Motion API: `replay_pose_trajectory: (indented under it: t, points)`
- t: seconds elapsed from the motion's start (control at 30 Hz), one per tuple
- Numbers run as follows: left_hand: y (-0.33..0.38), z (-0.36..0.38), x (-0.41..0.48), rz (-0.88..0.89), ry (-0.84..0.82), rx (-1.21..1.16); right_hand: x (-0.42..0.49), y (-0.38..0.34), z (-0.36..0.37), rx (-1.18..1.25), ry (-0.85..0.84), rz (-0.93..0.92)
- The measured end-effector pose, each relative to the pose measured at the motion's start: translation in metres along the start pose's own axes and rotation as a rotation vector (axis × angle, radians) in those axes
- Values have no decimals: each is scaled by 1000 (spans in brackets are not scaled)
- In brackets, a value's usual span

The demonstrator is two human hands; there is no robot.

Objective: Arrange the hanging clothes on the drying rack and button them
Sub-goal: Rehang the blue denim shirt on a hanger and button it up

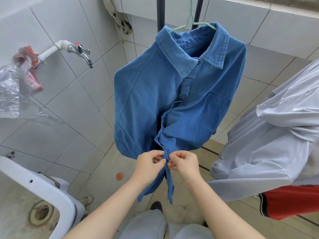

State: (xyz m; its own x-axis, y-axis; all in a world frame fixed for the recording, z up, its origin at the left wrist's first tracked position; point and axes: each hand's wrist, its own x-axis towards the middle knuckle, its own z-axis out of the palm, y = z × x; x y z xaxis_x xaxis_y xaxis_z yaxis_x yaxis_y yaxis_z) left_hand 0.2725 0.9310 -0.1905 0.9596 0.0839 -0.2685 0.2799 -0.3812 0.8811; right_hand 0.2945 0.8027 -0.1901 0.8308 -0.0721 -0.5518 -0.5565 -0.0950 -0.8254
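Note:
A blue collared shirt (146, 94) hangs on a pale green hanger (190, 21) from the dark poles of the drying rack (160, 12). One button (184, 97) on the chest is fastened, and below it the placket gapes. Near the hem, my left hand (149, 163) pinches the left edge of the placket. My right hand (184, 163) pinches the right edge beside a low blue button (168, 155). The two hands almost touch, with the button between their fingertips. The shirt tails hang loose below them.
A white garment (269, 144) hangs close on the right, with a red one (291, 200) below it. On the left tiled wall are a tap (81, 52) and a plastic bag (15, 87). A white sink (43, 192) stands at lower left.

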Motion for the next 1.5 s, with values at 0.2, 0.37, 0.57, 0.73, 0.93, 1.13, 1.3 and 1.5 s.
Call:
replay_pose_trajectory:
  t: [0.2,0.37,0.57,0.73,0.93,1.13,1.3,1.5]
  points:
    - [5,-6,5,-35,-154,-3,3,3,-8,-33,-60,8]
    - [7,-10,12,-113,-118,-105,5,2,-6,15,-115,-1]
    - [15,-2,18,-240,-117,-167,7,2,-7,31,-90,3]
    - [19,-4,25,-305,-188,-145,6,0,-7,49,-60,-5]
    - [16,-3,27,-286,-245,-24,1,4,-5,6,2,24]
    - [17,4,34,-341,-147,4,-14,5,3,-448,38,-281]
    - [21,8,34,-350,-154,-34,-8,6,9,-718,119,-362]
    - [16,14,31,-341,-134,-57,-5,3,-2,-713,79,-385]
